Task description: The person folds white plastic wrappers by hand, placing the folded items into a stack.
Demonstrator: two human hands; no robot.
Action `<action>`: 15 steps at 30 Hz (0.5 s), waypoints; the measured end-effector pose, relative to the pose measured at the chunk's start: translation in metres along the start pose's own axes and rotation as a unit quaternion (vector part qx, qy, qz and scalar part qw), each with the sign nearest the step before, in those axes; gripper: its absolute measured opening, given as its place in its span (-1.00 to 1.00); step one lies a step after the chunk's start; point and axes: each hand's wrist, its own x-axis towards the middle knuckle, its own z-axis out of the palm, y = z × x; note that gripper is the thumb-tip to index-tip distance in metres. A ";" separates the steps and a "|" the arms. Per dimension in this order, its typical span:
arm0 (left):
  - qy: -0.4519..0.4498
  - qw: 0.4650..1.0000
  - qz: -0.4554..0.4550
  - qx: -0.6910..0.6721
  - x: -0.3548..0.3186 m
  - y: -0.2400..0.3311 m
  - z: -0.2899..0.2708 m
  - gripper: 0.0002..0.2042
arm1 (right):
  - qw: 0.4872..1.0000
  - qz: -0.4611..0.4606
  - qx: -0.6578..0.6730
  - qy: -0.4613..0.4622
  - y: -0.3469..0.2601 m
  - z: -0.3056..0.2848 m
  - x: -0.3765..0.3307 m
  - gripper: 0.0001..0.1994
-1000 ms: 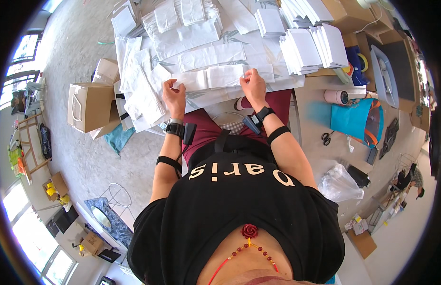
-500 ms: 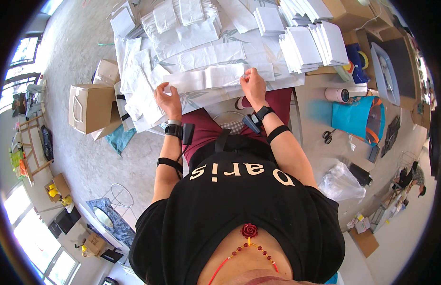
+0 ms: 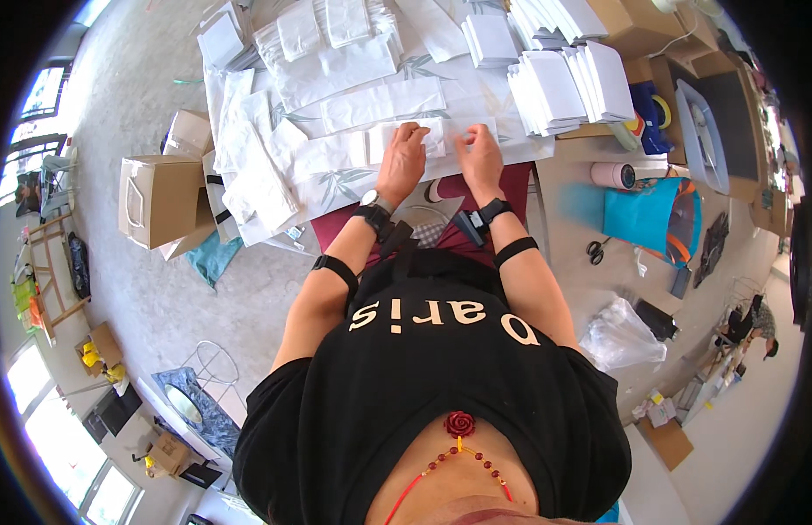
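Observation:
A white plastic strip [image 3: 381, 143], folded over on itself, lies along the near side of the covered table. My left hand [image 3: 404, 162] is closed on its folded part, with the fingers bent down at the top layer. Just right of it, my right hand [image 3: 482, 162] is by the right end of the strip, its fingertips blurred by motion. Another flat white plastic piece [image 3: 384, 103] lies beyond the strip. Further off is a pile of white plastic bags [image 3: 331, 66]. More loose white plastic [image 3: 253, 175] spreads at the table's left.
Stacks of folded white sheets [image 3: 546, 92] stand at the table's right. Cardboard boxes [image 3: 161, 201] sit left of the table. On the right are a pink cylinder [image 3: 609, 175], a turquoise bag [image 3: 646, 214], black scissors [image 3: 595, 252] and a blue tub [image 3: 703, 131]. A person [image 3: 760, 324] is far right.
My left hand has moved right, bringing the strip's left end over onto the rest, so the strip is now folded. My right hand has shifted slightly right, off the strip's edge.

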 end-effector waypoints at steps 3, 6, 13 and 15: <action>-0.033 0.999 -0.005 0.018 0.004 -0.001 0.013 -0.61 | 0.993 -0.006 -0.088 0.074 0.028 -0.017 0.007 -0.65; -0.043 0.998 -0.007 0.043 0.004 -0.006 0.017 -0.57 | 0.984 0.029 -0.161 0.072 0.033 -0.027 0.010 -0.62; -0.059 0.994 -0.026 0.083 0.010 -0.003 0.022 -0.51 | 0.990 0.055 -0.120 0.043 0.051 -0.013 0.017 -0.76; -0.060 0.994 -0.024 0.086 0.011 -0.002 0.024 -0.50 | 0.993 0.026 -0.108 0.048 0.059 -0.011 0.020 -0.80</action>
